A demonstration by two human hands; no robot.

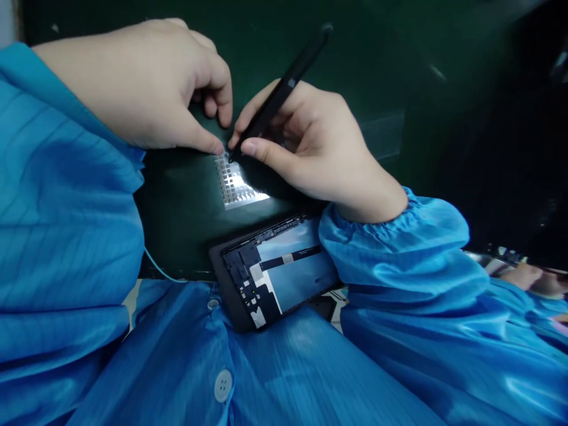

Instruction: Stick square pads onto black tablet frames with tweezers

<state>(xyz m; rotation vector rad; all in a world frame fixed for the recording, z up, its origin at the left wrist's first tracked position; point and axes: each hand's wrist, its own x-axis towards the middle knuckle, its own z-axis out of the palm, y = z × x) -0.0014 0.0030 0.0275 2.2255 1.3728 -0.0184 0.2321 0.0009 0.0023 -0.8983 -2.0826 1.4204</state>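
Observation:
My right hand [319, 142] is closed around a slim black pen-shaped tool [284, 89], held slanted like a pen. Its lower tip meets the upper part of a shiny silver sheet [242, 183] covered in rows of small square pieces. On the left, my left hand [177, 89] curls its fingers and rests the thumb on the sheet's top edge. Glare and my right hand's shadow hide some of the sheet's right side. Nearer to me lies an opened phone [288, 266] with bare inner parts, in a black holder [226, 296].
The dark green mat [177, 219] covers the work surface. The phone's holder reaches over the near table edge, close to my blue smock [275, 367]. A clear strip [381, 136] lies to the right. Another person's hand [532, 278] shows at the far right.

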